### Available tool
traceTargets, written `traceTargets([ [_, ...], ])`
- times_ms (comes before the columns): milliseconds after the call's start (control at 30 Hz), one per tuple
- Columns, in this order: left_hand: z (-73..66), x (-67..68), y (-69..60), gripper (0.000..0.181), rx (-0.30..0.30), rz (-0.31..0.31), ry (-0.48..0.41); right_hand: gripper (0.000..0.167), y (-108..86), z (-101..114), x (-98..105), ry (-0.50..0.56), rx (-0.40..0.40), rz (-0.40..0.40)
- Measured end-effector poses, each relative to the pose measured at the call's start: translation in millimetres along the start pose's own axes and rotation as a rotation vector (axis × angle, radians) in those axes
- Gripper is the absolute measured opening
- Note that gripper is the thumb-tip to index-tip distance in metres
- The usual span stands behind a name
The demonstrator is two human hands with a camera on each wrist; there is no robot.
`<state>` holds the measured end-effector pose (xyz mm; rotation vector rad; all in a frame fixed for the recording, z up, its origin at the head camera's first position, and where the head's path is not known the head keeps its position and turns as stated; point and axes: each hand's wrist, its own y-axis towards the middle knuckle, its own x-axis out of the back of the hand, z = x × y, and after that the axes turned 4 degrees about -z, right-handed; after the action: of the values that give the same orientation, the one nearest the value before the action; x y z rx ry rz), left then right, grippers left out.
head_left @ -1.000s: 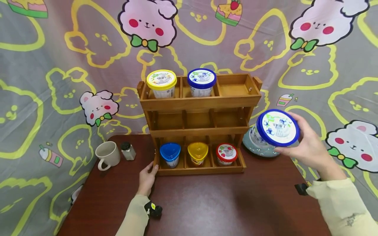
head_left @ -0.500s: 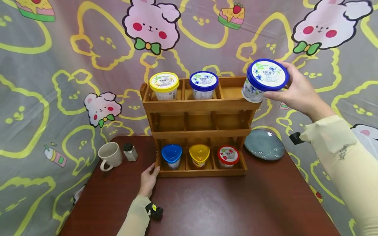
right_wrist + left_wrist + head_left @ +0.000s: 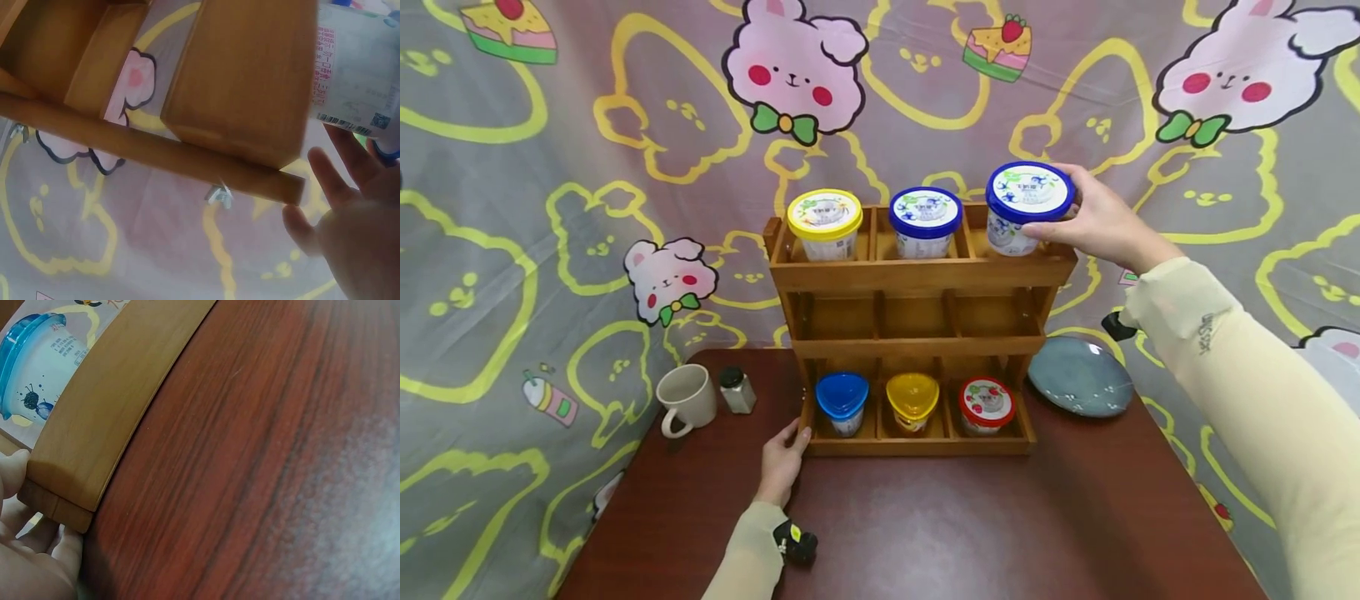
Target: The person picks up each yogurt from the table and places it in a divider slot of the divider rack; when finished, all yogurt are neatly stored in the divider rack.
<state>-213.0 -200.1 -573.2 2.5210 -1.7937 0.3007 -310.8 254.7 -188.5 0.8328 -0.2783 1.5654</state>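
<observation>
My right hand [image 3: 1105, 217] grips a white tub with a blue lid [image 3: 1030, 193] by its side, thumb in front. The tub stands over the right compartment of the top tier of a wooden rack [image 3: 917, 273]; whether its base touches the floor there I cannot tell. In the right wrist view the tub's printed side [image 3: 356, 75] sits beside the rack's end. My left hand [image 3: 781, 462] holds the rack's lower left corner, thumb and fingers on either side of the wood [image 3: 119, 394]. A yellow-lidded tub [image 3: 825, 217] and another blue-lidded tub [image 3: 925, 212] occupy the other top compartments.
Along the bottom tier are a blue-topped cup [image 3: 842, 396], a yellow-topped cup [image 3: 912, 396] and a red-lidded tub [image 3: 987, 404]. A mug [image 3: 688, 396] and a black-capped jar [image 3: 738, 392] stand left. Right of the rack lies a grey-blue plate [image 3: 1081, 379]. Patterned cloth hangs behind.
My right hand has carried the blue-lidded tub from beside the rack, up and leftward, to the top right compartment. My left hand has stayed at the lower left corner.
</observation>
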Motion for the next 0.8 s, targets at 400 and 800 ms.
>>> traceTargets([
  [400, -0.6, -0.1, 1.3, 0.051, -0.013, 0.005, 0.004, 0.101, 4.5, -7.2, -1.5, -0.066, -0.004, 0.041],
  [800, -0.6, -0.3, -0.1, 0.05, 0.004, -0.004, -0.002, 0.096, 7.3, -26.4, -3.4, -0.08, -0.017, 0.122],
])
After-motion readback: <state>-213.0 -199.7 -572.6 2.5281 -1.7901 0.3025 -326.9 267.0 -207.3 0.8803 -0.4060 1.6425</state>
